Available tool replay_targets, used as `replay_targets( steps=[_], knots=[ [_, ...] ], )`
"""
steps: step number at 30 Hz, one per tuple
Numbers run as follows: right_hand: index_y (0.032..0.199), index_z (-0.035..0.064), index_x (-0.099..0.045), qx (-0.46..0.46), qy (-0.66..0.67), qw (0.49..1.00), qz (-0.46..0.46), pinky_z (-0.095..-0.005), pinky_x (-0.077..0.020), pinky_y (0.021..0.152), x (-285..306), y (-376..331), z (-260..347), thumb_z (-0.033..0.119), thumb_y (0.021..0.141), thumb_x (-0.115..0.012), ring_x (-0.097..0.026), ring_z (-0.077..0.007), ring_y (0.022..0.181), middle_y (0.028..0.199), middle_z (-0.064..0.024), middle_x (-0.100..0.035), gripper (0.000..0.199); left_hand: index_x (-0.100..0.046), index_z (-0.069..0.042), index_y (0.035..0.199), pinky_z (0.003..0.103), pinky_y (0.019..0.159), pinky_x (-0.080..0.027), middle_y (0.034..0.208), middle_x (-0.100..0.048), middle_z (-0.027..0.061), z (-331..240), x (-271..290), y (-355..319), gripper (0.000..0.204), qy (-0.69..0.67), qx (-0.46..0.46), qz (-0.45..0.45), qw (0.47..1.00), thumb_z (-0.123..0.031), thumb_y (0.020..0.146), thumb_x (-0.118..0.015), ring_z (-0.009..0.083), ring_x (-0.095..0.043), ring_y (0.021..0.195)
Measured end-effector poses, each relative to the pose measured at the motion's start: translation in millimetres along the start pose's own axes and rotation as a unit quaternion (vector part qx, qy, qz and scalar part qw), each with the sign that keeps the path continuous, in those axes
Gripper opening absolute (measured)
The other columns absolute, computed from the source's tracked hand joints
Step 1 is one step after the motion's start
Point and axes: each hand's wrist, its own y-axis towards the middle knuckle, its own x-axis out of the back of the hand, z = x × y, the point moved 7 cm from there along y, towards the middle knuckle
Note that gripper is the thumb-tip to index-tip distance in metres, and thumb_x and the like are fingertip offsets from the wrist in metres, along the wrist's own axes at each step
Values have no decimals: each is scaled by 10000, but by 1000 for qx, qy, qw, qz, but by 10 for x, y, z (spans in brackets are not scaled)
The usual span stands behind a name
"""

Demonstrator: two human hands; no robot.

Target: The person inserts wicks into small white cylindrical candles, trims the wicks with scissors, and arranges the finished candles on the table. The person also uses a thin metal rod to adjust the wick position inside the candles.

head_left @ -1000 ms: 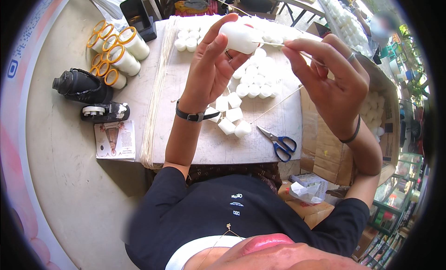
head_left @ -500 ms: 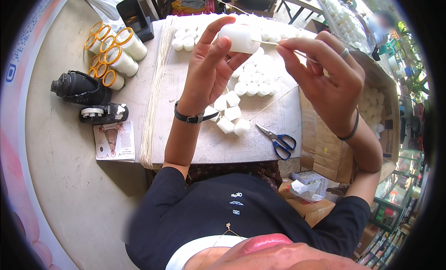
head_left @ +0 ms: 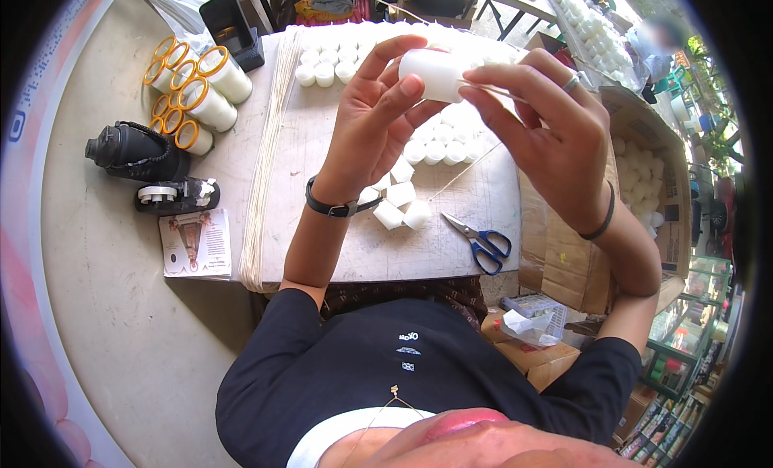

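Observation:
My left hand [head_left: 372, 113] is closed round a white cylindrical candle [head_left: 435, 75], held on its side above the table. Against the candle's right end, my right hand [head_left: 547, 113] pinches a pale wick cord [head_left: 487, 87] between thumb and fingers. A length of the same cord slants down from that hand to a small group of loose white candles [head_left: 400, 194] on the table. Blue-handled scissors [head_left: 483, 242] lie to the right of that group, blades pointing up and left. Rows of upright white candles [head_left: 435, 150] stand beyond, partly hidden by my hands.
A bundle of long cords [head_left: 266, 170] hangs over the table's left side. Left of it stand orange-rimmed jars [head_left: 213, 105], a black bottle [head_left: 133, 152], a tape dispenser [head_left: 177, 196] and a printed leaflet [head_left: 196, 244]. An open cardboard box [head_left: 576, 262] with white candles sits at right.
My right hand has moved left along the cord, up to the candle's end. The candle in my left hand has shifted slightly right and down.

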Motion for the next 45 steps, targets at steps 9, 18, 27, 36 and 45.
replay_targets(
  steps=[9,18,27,36,45],
  knots=[
    [925,15,-621,-74,48,996,-19,-259,-473,524,-22,-49,-85,54,854,-708,-585,-124,589,777,-72,-593,119,-450,-63,1366,402,1032,-515,1305,-560,165,-35,9,-3,468,-47,4,-22,999,-144,950,-649,257,-585,1213],
    [921,35,-651,-49,-16,999,-5,-265,-460,513,1,1,-5,26,825,-727,-563,-132,563,757,-60,-596,123,-457,-63,1357,408,1033,-514,1299,-562,170,-35,-3,-16,471,-46,-3,-21,999,-132,939,-663,262,-589,1206],
    [906,62,-678,-41,1,999,-24,-260,-449,506,18,-12,17,4,781,-741,-554,-127,552,748,-51,-603,152,-465,-58,1344,390,1012,-531,1294,-566,180,-39,-53,-20,465,-47,-6,-11,999,-118,932,-672,253,-600,1187],
    [886,68,-673,-31,-6,999,-31,-263,-455,498,-10,-39,38,16,780,-748,-563,-136,537,737,-46,-613,140,-406,-65,1395,391,1051,-505,1319,-565,198,-5,-81,-45,490,-8,1,-11,1000,-113,959,-625,248,-609,1181],
    [929,41,-681,-82,2,997,-3,-259,-470,505,9,4,-26,33,830,-743,-623,-95,612,768,-63,-628,118,-412,-57,1384,402,1056,-498,1288,-583,198,-52,16,-12,482,12,-19,-35,999,-105,956,-627,250,-605,1187]
  ],
)
